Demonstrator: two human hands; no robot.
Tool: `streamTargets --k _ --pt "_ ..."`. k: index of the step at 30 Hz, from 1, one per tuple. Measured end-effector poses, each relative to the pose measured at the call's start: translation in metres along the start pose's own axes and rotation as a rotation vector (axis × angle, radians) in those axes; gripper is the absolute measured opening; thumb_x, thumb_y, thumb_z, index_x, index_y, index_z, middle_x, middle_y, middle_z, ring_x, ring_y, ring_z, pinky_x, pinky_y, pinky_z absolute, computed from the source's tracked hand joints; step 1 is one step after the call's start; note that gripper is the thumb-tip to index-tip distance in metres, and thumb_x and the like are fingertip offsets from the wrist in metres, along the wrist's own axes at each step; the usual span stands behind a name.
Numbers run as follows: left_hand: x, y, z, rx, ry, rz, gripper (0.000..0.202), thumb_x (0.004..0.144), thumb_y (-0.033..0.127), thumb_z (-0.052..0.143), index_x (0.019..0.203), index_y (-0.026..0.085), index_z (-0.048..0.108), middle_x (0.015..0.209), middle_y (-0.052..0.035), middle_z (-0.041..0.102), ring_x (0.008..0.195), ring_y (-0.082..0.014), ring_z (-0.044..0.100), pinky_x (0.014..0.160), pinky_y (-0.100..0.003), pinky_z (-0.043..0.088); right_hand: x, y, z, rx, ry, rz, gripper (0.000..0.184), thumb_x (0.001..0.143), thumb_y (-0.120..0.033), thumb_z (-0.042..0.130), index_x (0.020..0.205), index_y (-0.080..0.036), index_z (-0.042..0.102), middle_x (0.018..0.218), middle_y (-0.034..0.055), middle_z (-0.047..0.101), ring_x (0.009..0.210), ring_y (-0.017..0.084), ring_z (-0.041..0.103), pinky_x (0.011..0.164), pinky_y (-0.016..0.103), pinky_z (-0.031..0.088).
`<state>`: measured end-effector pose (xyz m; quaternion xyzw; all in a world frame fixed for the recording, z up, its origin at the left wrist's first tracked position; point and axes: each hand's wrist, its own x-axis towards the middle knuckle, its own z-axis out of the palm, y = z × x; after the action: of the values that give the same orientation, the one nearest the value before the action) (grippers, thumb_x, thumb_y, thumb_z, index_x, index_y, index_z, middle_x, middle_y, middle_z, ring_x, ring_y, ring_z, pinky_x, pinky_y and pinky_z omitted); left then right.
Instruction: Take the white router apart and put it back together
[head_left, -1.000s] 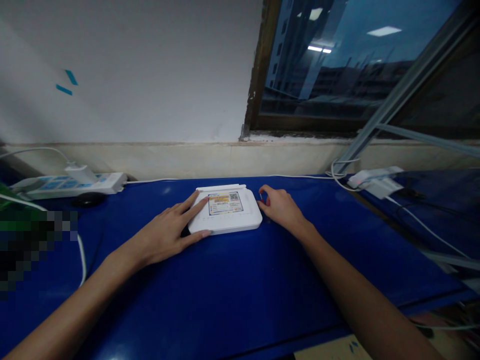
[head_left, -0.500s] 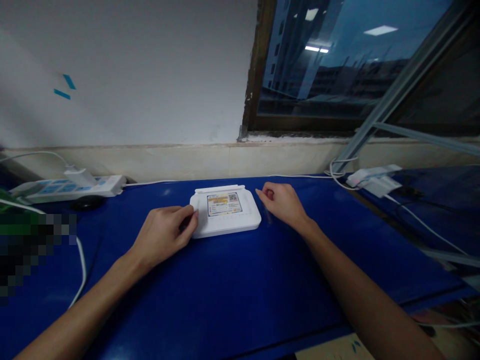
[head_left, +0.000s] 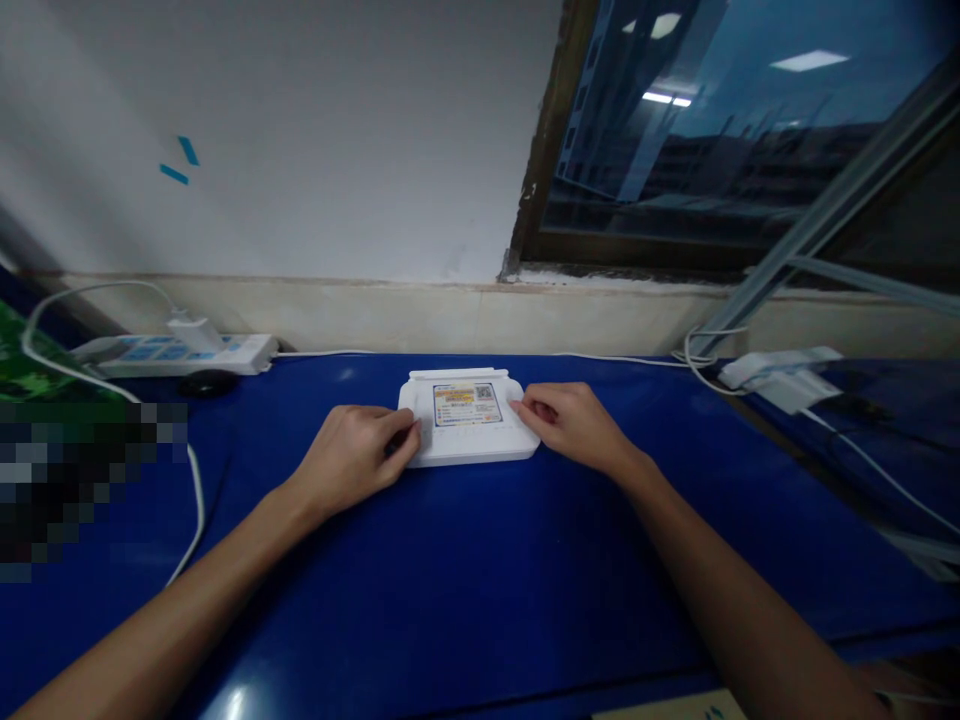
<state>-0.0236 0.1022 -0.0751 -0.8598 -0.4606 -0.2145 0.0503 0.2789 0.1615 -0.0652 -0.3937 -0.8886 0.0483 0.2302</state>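
A flat white plastic case (head_left: 480, 440) with rounded corners lies on the blue table, a raised bar along its far edge. On its top is a printed label (head_left: 466, 404) with a yellow block and a QR code. My left hand (head_left: 366, 445) is closed at the case's left edge, thumb and forefinger pinched on it. At the opposite edge my right hand (head_left: 576, 425) is also closed, its fingertips over the upper right side. What kind of device the case is, I cannot tell.
A white power strip (head_left: 255, 352) with a plugged-in adapter stands at the back left, a black mouse-like object (head_left: 208, 383) before it. White adapters (head_left: 784, 375) and cables lie at the right beside a metal frame (head_left: 757, 290). A wall and window rise behind the blue table (head_left: 480, 580).
My right hand has moved from beside the case onto its right edge. My left hand stays at the left edge. The whole view has shifted, so things appear further right.
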Motion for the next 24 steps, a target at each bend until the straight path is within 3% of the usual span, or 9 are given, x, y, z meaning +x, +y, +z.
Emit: streamTargets --k 10,24 --pt "0.0003 0.0006 0.0025 0.054 0.027 0.035 0.031 0.097 0.027 0.044 0.073 0.019 0.062 0.059 -0.0004 0.058 0.05 -0.0131 0.052 0.05 -0.028 0.032 -0.0011 0.0018 0.0037 -0.009 -0.021 -0.031 0.026 0.098 -0.032 0.049 0.1 -0.02 0.073 0.073 0.0017 0.069 0.061 0.013 0.058 0.06 0.027 0.039" --pt "0.0002 0.0043 0.0004 0.009 0.029 0.026 0.031 0.096 0.025 0.045 0.073 0.019 0.064 0.062 -0.0018 0.058 0.053 -0.0142 0.051 0.052 -0.03 0.034 -0.0014 0.0036 0.006 -0.011 -0.018 -0.036 0.022 0.094 -0.032 0.054 0.097 -0.023 0.073 0.07 0.0011 0.067 0.059 0.014 0.058 0.059 0.028 0.04"
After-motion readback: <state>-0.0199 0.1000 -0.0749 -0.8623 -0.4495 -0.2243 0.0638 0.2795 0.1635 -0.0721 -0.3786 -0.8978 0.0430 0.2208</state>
